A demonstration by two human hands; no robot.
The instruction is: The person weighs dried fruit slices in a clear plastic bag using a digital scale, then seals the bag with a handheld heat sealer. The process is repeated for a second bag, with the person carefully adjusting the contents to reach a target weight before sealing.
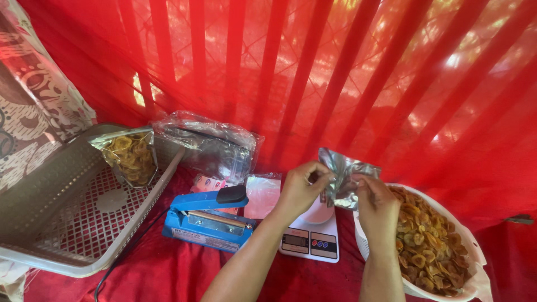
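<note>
A red cloth [168, 268] covers the work surface and hangs as a backdrop. At the left a grey basket [67, 246] lies tilted, with a filled bag of chips [131, 156] leaning against its far wall. At the right a white bowl [470, 246] is heaped with fried chips [428, 240]. Behind the middle lies a stack of clear bags [215, 142], and before it a blue sealer [207, 219] with a black knob, its cord running off towards the near edge. Just right of the sealer stands a white scale [310, 241] (its display faces the person), with a small pink-white dish partly hidden behind the hands. A flat pouch [262, 193] lies between sealer and scale.

Both hands are raised over the scale and hold one silver pouch [344, 176] at its mouth. The left hand [302, 187] pinches the left edge with closed fingers; the right hand [376, 204] grips the right edge, thumb and fingers shut on the foil. The pouch stands upright, crumpled, between the hands, just beside the bowl's rim.
</note>
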